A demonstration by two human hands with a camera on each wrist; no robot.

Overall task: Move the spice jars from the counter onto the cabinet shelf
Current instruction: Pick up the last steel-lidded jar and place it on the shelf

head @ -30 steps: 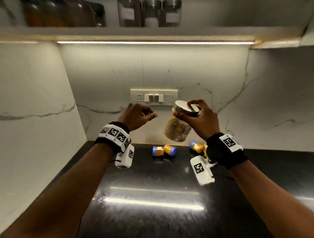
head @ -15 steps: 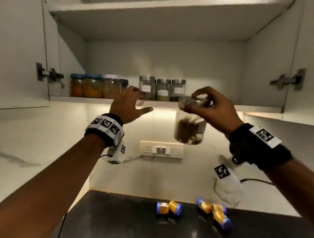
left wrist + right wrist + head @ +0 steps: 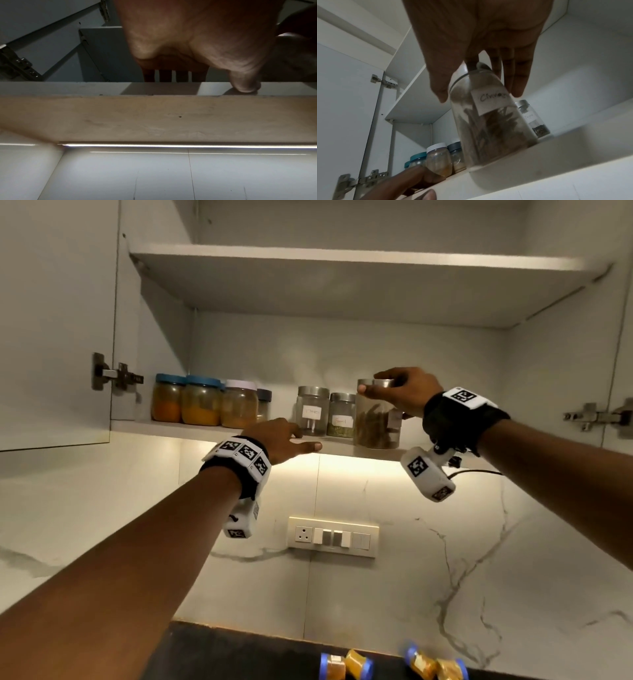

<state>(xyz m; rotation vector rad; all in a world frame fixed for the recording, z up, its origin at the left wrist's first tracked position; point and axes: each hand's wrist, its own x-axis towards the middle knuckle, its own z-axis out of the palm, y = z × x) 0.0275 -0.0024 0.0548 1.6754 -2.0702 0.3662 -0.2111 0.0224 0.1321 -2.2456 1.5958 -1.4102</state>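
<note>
A clear glass jar of cinnamon sticks (image 3: 375, 426) with a metal lid and a handwritten label (image 3: 489, 100) is at the front edge of the lower cabinet shelf (image 3: 342, 450). My right hand (image 3: 402, 392) grips its lid from above, thumb on the left and fingers on the right (image 3: 479, 81). The jar's base meets the shelf's front lip (image 3: 556, 155); I cannot tell whether it stands flat. My left hand (image 3: 284, 438) rests on the shelf edge to the jar's left, fingers straight over the top and thumb (image 3: 245, 86) against the front face (image 3: 154, 88).
Two labelled metal-lidded jars (image 3: 311, 412) stand just left of the held jar, a pepper jar (image 3: 532, 119) behind it. Several jars with coloured lids (image 3: 202, 405) fill the shelf's left end. Small yellow blue-capped containers (image 3: 346, 666) lie on the black counter. The left cabinet door (image 3: 58, 320) stands open.
My right hand has raised the cinnamon jar from mid-air below the shelf up to the shelf's front edge. My left hand rose too and now rests on the shelf edge.
</note>
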